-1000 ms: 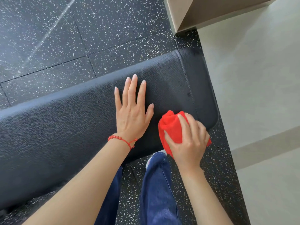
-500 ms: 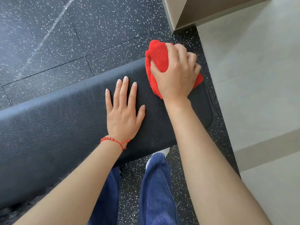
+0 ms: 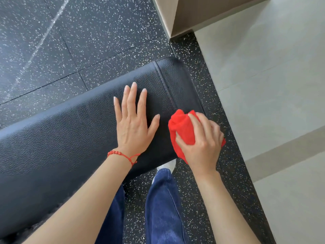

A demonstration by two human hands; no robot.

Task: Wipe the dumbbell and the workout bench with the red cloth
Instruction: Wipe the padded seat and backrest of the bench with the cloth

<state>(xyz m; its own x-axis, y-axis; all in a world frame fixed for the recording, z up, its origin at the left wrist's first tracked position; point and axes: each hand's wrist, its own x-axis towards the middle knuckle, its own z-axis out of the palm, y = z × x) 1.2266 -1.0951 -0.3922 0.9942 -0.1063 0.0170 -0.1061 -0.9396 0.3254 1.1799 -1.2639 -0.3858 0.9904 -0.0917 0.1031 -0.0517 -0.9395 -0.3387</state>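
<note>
The black padded workout bench [image 3: 61,138] runs from lower left to the upper middle, ending near the pale floor. My left hand [image 3: 133,124] lies flat on the pad with straight, spread fingers. To its right, my right hand [image 3: 202,141] grips the bunched red cloth [image 3: 181,131] and presses it on the bench's near right corner. No dumbbell is in view.
Black speckled rubber flooring [image 3: 88,41] surrounds the bench. Pale tiled floor [image 3: 272,85] lies to the right, and a beige wall corner [image 3: 175,14] stands at the top. My legs in blue jeans [image 3: 163,208] stand just in front of the bench.
My right hand has drawn the red cloth back from the bench's far edge to its near right corner. My left hand stays flat on the pad.
</note>
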